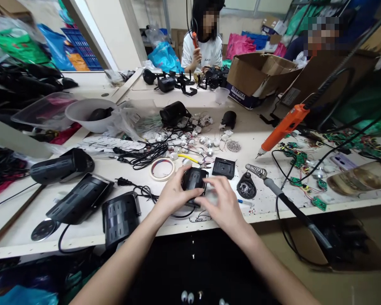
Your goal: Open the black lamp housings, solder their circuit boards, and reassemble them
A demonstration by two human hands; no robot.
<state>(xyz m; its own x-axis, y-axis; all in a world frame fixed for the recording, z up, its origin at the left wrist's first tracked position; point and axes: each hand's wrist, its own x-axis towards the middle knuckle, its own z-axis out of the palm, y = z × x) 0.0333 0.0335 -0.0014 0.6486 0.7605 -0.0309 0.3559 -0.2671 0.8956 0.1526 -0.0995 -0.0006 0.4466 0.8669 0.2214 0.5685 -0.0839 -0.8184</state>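
Black housing (194,179) is sitting just above the near part of the bench (178,222) or resting on it, contact unclear, held between the two hands. It is looking dark and matt, with narrow slots running along its upper face and a curved, blocky shell; fingers are covering much of its edges. No writing is showing legibly on it. Its long axis seems to be running away from the wearer; which end is the front, I cannot tell.

Left hand (177,190) is grasping the housing, thumb lying across the near side, fingers wrapping the left and far edge. Right hand (222,197) is bending thumb and fingers at the right edge; whether they are pinching anything, I cannot tell.

Just beyond, a square black part (224,168) is lying flat, with a tape roll (162,169) to the left. Three larger slotted housings (81,199) are lying well left. On the right a soldering iron (300,214) is resting by its coil holder (256,170), and an orange screwdriver (282,129) is slanting tip-down. Farther back, a carton (241,95) is showing "BLUE GIRL"; a person in a white top (205,51) is holding another orange tool (195,40)
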